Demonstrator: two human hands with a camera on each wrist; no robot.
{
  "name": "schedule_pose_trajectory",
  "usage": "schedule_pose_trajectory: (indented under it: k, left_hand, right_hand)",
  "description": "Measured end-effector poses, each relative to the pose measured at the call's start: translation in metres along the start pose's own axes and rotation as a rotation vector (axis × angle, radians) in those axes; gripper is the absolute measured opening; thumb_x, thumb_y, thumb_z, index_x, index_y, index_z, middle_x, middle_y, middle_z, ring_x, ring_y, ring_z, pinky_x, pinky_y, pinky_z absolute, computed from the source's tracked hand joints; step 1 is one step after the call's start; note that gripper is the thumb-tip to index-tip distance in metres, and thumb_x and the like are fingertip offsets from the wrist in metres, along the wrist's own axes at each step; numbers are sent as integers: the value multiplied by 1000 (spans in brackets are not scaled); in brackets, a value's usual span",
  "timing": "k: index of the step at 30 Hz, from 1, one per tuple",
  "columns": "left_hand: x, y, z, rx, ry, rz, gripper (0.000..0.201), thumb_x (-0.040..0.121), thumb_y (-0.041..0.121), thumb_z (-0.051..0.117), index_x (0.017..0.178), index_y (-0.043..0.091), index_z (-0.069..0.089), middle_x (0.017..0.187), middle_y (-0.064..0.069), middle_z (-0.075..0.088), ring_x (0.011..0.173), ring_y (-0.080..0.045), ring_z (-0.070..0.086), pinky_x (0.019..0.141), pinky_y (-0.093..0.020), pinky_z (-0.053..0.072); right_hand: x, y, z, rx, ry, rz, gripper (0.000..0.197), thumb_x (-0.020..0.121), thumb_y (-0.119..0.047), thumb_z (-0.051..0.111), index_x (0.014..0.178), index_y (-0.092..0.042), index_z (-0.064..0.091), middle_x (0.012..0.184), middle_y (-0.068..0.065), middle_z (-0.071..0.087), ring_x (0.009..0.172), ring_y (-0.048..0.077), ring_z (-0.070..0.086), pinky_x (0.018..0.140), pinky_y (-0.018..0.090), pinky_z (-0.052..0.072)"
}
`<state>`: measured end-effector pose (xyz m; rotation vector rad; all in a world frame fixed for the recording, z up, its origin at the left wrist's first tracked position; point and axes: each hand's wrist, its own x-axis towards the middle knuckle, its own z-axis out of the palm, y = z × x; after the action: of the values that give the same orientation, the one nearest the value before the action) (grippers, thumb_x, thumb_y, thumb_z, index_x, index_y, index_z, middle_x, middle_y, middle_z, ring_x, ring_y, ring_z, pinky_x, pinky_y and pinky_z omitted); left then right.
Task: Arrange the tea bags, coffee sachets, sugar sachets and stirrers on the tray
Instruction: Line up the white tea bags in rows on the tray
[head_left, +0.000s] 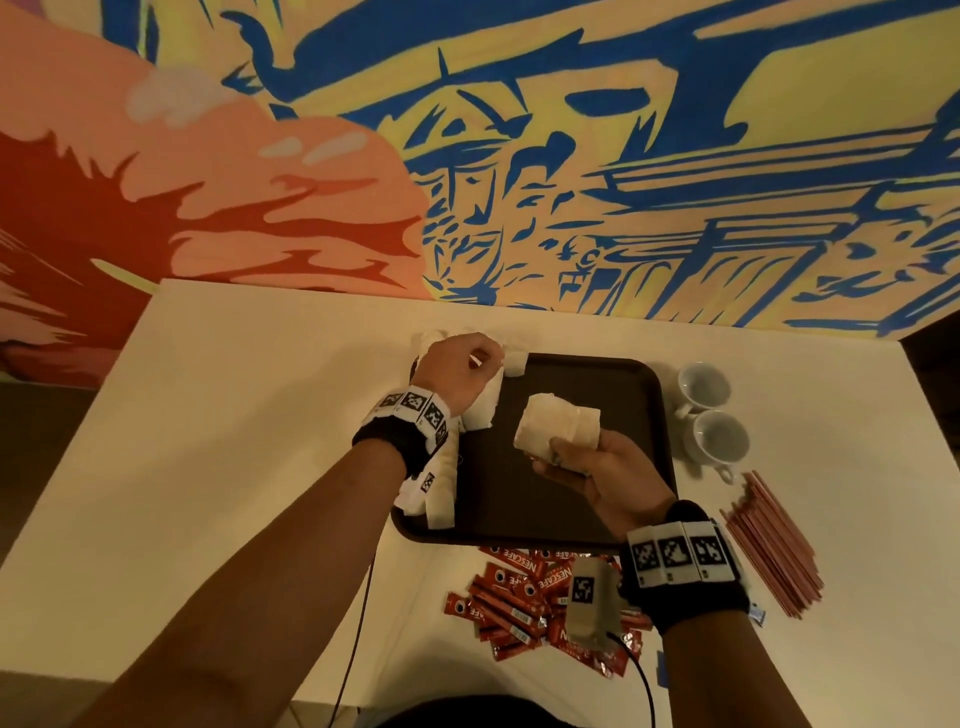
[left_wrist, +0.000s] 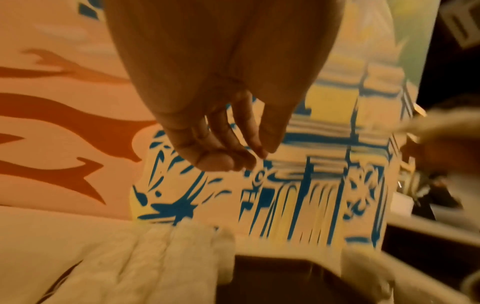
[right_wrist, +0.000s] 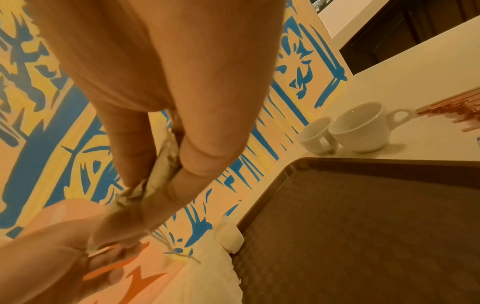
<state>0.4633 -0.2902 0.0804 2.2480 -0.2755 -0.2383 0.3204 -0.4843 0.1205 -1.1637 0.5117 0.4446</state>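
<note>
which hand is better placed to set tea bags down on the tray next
Right. The right hand already holds a bunch of tea bags directly over the tray; the left hand is at the tray's far left edge, holding no bunch.
</note>
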Motion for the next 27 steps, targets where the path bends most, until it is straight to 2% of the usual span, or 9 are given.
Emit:
schedule_pose_trajectory:
  k: [2,6,9,12,14,16,21,24,27]
  left_hand:
    - [-17,21,-12,-139,-10,-8,15,96,26,64,104,19,74,103,10,71,84,2,60,79,-16,47]
    - [-56,51,-28,-377,-116,-66,20,97,35,61,110,24,72,101,2,72,83,-9,66,65,-19,51]
    - [-83,65,-29,-459,-181,-108,23,94,40,66,112,27,71,103,6,72,89,-9,67,67,-23,53]
    - [-102,77,-25,-488,-220,-104,29,89,41,72,111,22,71,92,12,72,87,-9,67,70,-28,55]
    - [-112,84,-23,-484,-198,-71,21,90,32,73,103,16,72,78,13,70,76,-7,65,69,-32,53]
    - [-121,91,-22,-474,-149,-47,9,92,24,72,99,18,73,71,14,68,67,-5,60,66,-32,50]
    - [-142,109,-26,-478,-64,-36,10,92,19,72,102,19,73,81,8,73,66,-2,62,64,-28,48]
    - [-157,120,-27,-467,-17,-11,11,92,18,72,102,19,72,82,7,73,69,-2,63,63,-25,48]
    - [-170,127,-28,-467,24,38,12,92,16,71,104,16,73,88,-7,73,79,-15,65,67,-28,50]
  right_hand:
    - [-5,-3,-1,-20,6,-52,34,97,-7,60,132,-5,58,124,15,69,109,31,70,91,39,59]
    - [-17,-10,-1,-102,-19,-154,28,98,-11,62,125,-7,65,115,17,73,103,32,71,86,38,59]
    - [-30,-18,2,-108,-41,-204,26,97,-9,64,123,-8,67,114,13,75,104,29,71,84,37,59]
    - [-42,-23,5,-117,-64,-236,28,94,-8,67,122,-10,68,113,9,76,105,24,72,83,36,60]
    - [-49,-25,4,-134,-69,-248,27,92,-9,69,119,-11,70,111,8,76,103,23,73,83,36,60]
    - [-54,-26,2,-146,-60,-263,24,92,-12,70,116,-12,72,109,9,76,100,24,73,83,38,61]
    - [-67,-25,-14,-116,53,-219,24,104,-27,55,115,-11,69,99,11,78,95,26,74,80,40,61]
    - [-72,-22,-26,-103,19,-182,25,108,-19,46,126,-13,62,105,13,77,99,28,73,83,42,60]
    - [-80,-17,-28,-54,-61,-150,27,106,-14,48,130,-11,61,118,16,72,96,29,71,81,41,61]
